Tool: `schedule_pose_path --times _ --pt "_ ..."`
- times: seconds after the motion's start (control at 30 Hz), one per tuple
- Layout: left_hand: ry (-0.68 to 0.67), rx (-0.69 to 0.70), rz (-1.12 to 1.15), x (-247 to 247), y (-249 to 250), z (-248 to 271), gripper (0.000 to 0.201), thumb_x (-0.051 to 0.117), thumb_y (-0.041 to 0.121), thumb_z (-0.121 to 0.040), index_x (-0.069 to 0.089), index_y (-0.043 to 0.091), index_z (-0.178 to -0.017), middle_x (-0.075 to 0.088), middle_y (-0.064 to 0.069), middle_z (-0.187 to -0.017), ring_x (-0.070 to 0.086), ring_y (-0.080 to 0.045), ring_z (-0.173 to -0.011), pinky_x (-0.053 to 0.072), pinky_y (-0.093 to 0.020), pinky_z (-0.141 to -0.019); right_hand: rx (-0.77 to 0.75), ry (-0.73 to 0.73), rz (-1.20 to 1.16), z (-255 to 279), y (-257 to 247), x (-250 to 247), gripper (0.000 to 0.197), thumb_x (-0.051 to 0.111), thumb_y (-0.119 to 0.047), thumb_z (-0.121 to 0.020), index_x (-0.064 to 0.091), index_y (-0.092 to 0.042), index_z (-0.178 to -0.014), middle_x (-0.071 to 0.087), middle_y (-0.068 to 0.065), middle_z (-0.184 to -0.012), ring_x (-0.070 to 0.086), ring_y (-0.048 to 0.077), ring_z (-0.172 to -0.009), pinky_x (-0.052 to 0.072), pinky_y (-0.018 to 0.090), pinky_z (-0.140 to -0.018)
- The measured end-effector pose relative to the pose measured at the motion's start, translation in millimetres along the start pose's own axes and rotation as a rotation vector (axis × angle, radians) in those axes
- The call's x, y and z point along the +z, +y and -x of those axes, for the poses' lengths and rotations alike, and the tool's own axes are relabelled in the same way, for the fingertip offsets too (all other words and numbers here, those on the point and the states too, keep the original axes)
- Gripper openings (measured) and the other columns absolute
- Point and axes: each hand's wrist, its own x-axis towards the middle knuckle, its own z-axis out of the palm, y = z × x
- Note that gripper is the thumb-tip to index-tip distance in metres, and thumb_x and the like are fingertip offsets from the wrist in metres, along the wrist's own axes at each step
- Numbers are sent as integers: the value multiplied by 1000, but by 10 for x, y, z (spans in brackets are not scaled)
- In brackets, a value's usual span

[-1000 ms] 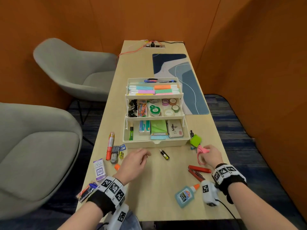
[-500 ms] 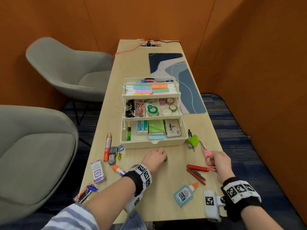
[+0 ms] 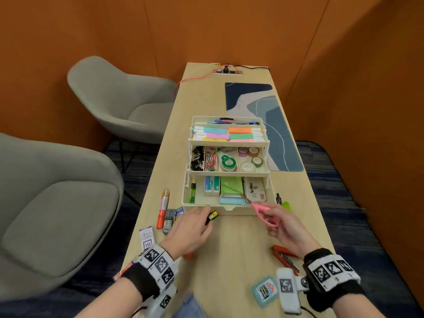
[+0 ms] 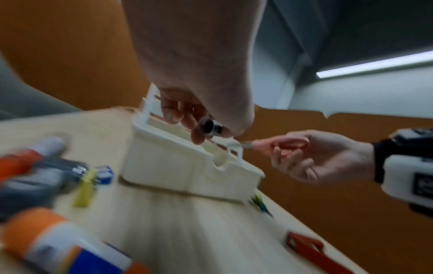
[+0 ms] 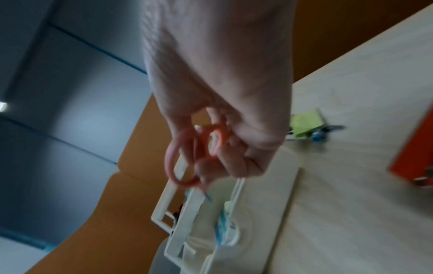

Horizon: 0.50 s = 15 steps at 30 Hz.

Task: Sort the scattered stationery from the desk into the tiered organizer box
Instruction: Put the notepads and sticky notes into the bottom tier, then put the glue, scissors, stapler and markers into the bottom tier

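1. The left hand (image 3: 190,232) is low in the middle of the head view. Its fingers pinch a small black and yellow thing (image 3: 212,216), held up just in front of the box (image 3: 229,208).
2. In the left wrist view the hand (image 4: 199,74) fills the top middle. A finger and the thumb curl round a small dark tube (image 4: 209,128), right by the near wall of the box (image 4: 178,166).
3. The right hand (image 3: 284,228) is low and to the right in the head view. Its fingers curl round the pink scissors (image 3: 263,214) by the handles. The tip points up and left, at the near right corner of the box.
4. In the right wrist view the hand (image 5: 222,92) comes down from the top. The two pink rings of the scissors (image 5: 194,153) hang on its fingers, over the box (image 5: 222,231).
5. The box sits in the middle of the counter (image 3: 229,260). It has three open steps. Bright blocks are on the top step, clips and tape rolls on the middle one, and green paper and a tin on the bottom one.
6. Left of the box on the counter lie an orange marker (image 3: 163,208), some staples (image 3: 171,214) and an ink box (image 3: 146,238).
7. At the lower right lie a red stapler (image 3: 284,255) and a glue bottle (image 3: 265,291). A green thing (image 3: 286,205) peeks out just past the right hand.
8. A blue mat (image 3: 263,125) lies at the upper right of the counter, behind the box. Two grey chairs (image 3: 119,102) stand at the left.
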Motion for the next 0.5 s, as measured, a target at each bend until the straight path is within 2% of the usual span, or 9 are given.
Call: schedule_pose_path --times 0.07,0.13,0.2,0.27,0.37,0.43,0.5 --pt "81 -129 50 -103 -158 74 15 37 35 -97 41 22 -105 51 4 -77 51 -19 -71 37 -32 -62 52 -133 115 -106 -88 228 28 63 -13 -82 66 -7 -110 62 1 -75 43 7 -55 26 19 -45" --pt "144 -233 103 -167 -306 132 13 37 35 -97 40 23 -102 52 3 -73 52 -22 -69 38 -35 -61 52 -182 211 -254 -144 433 31 66 -16 -83 65 -8 -112 65 2 -79 46 6 -56 28 17 -42" --pt "184 -288 149 -221 -412 179 14 39 33 -98 42 22 -105 60 -2 -79 58 -27 -75 44 -37 -65 -13 -105 439 -445 -195 579 33 66 -15 -84 60 -10 -116 65 5 -88 50 8 -58 35 17 -42" --pt "191 -330 155 -270 -462 225 22 40 31 -98 46 18 -115 64 -6 -87 60 -29 -83 45 -37 -68 -141 -7 755 -605 -266 662 31 65 -14 -85 54 -11 -114 62 5 -98 55 11 -66 41 19 -49" --pt "189 -359 149 -293 -492 272 25 40 31 -99 47 15 -117 64 -5 -92 60 -27 -86 44 -36 -69 -301 4 1140 -738 -319 723 23 58 -17 -90 53 -18 -112 61 -3 -98 57 14 -80 38 21 -57" --pt "186 -358 176 -274 -500 284 21 40 31 -99 47 18 -114 62 -1 -93 60 -23 -86 41 -34 -68 -295 -57 1197 -835 -272 744 22 52 -11 -91 54 -17 -112 63 -2 -98 60 17 -83 46 26 -62" --pt "178 -325 198 -241 -506 272 9 39 32 -99 44 25 -103 57 5 -85 57 -19 -78 39 -31 -64 -230 -143 1143 -951 -187 750 25 47 -3 -91 56 -17 -109 64 3 -103 63 19 -81 53 35 -71"
